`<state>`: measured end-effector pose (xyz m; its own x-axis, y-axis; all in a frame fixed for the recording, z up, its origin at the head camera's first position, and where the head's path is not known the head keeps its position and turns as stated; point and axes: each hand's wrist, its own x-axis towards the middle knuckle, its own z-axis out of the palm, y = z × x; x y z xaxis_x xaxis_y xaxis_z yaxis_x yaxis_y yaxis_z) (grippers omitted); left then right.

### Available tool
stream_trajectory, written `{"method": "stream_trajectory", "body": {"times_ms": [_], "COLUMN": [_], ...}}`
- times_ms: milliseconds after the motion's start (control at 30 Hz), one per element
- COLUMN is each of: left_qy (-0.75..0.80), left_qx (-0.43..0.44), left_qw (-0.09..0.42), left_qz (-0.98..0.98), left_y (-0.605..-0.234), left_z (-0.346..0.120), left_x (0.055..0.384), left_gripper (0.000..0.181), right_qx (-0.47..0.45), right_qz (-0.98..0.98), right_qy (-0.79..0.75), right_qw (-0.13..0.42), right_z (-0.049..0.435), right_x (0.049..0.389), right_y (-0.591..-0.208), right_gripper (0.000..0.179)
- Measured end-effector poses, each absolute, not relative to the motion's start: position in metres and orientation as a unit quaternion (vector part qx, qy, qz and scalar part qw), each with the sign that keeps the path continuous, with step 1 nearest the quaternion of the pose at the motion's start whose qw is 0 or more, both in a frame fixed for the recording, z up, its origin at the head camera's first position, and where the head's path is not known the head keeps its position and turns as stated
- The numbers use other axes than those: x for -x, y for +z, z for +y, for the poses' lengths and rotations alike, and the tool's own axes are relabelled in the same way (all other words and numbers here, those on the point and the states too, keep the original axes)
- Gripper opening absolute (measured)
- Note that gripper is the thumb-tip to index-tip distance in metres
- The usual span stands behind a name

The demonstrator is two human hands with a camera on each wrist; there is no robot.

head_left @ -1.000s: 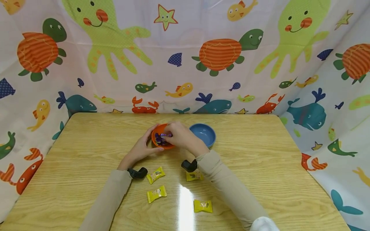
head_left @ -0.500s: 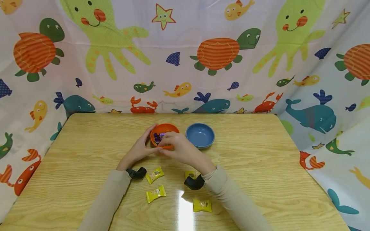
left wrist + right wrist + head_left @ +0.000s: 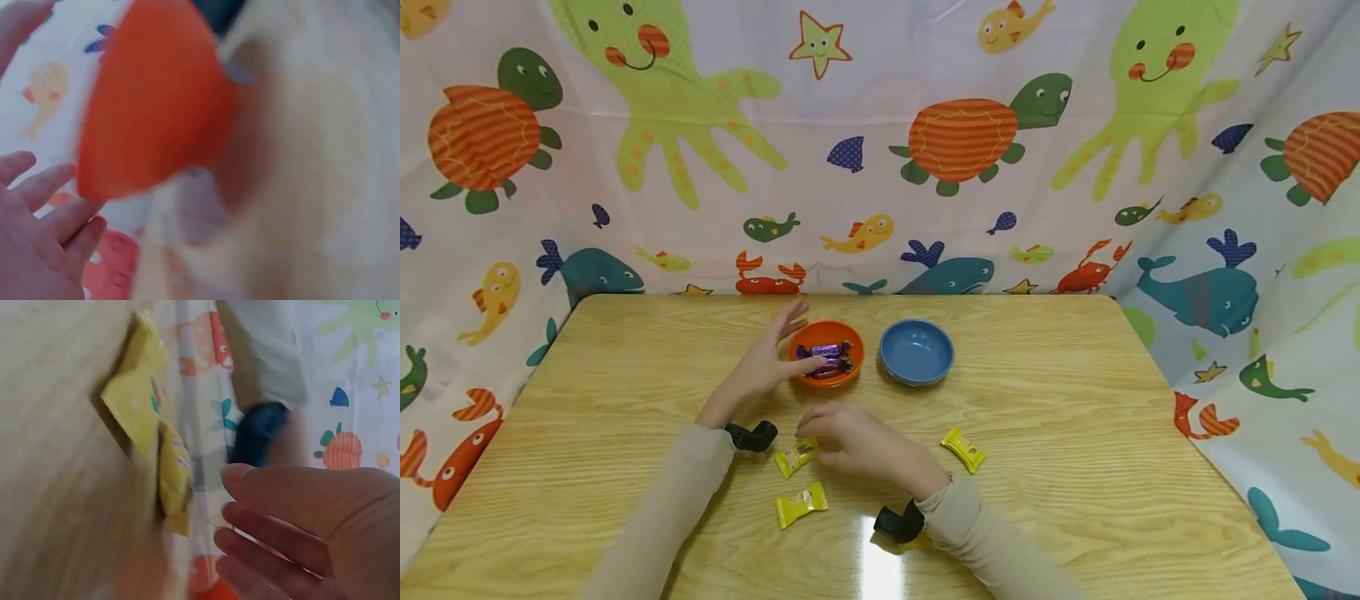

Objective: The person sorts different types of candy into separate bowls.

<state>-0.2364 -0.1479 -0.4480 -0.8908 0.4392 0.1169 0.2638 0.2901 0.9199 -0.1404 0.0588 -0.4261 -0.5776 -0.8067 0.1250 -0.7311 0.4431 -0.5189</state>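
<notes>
Yellow candy just beside right fingers

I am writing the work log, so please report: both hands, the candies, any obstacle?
Left hand open at orange bowl, purple candies inside. Right hand empty, close to a yellow candy on the table. No obstacle visible there.

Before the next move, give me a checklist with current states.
1. Right hand free: ok, nothing gripped.
2. Nearest yellow packet close to that hand: ok, by its fingertips in the head view.
3. Purple packets inside orange bowl: ok.
4. Left hand steadying that bowl: cannot tell, contact unclear.
5. Blue bowl upright: ok.
6. All yellow packets unobstructed: not ok, right wrist camera mostly hides one.
</notes>
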Motion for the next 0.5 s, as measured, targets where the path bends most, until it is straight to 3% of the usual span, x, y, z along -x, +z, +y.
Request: {"method": "stream_trajectory", "body": {"times_ms": [233, 500], "left_qy": [0.517, 0.420], "left_qx": [-0.281, -0.312], "left_qw": [0.061, 0.099], "left_qz": [0.806, 0.846], "left_y": [-0.409, -0.378], "left_z": [-0.135, -0.103], "left_x": [0.249, 0.258], "left_gripper": [0.087, 0.078], "right_qx": [0.443, 0.455], "right_qz": [0.856, 0.863], "right_qy": [-0.248, -0.208], "right_qw": [0.098, 0.072], "right_z": [0.055, 0.052], "right_x": [0.133, 0.129], "right_y": [-0.434, -0.436], "right_gripper": [0.032, 0.025]}}
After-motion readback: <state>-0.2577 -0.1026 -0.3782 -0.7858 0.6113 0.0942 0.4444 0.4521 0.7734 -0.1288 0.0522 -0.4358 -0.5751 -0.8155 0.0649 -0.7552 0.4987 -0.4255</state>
